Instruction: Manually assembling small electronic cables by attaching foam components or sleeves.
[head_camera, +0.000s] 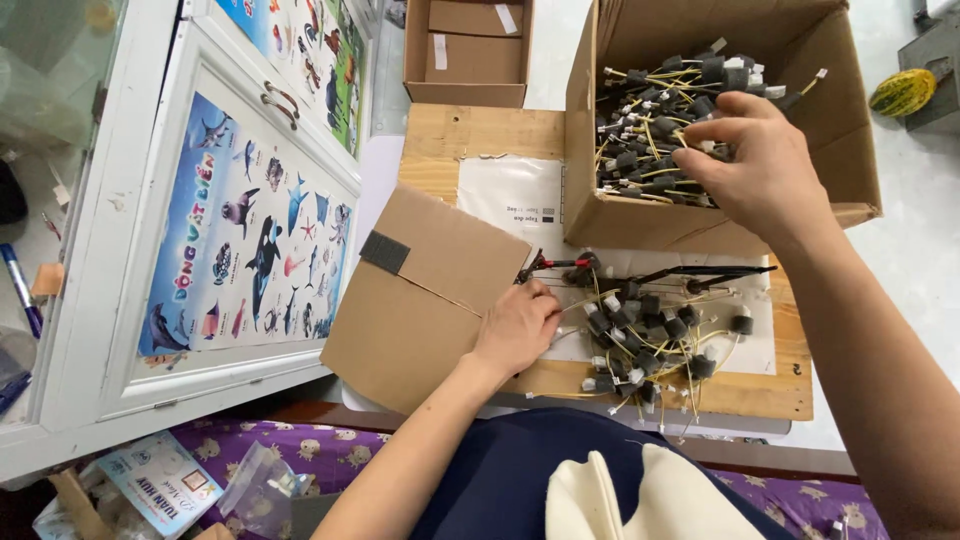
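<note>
Hands split between three brown cardboard boxes.
Right hand (755, 165) grasps wired foam pieces (655, 120) in the large box (830, 120); left hand (520, 325) rests loosely curled by the table pile (650, 335).

A white cabinet door (130, 330) lies flat on the left, with a sea-animal poster (250, 230) stuck on it and metal handles (282, 104) near the top. The floor (925, 240) on the right is pale and bright. A purple cloth with little animals (300, 445) is spread out at the bottom.
</note>
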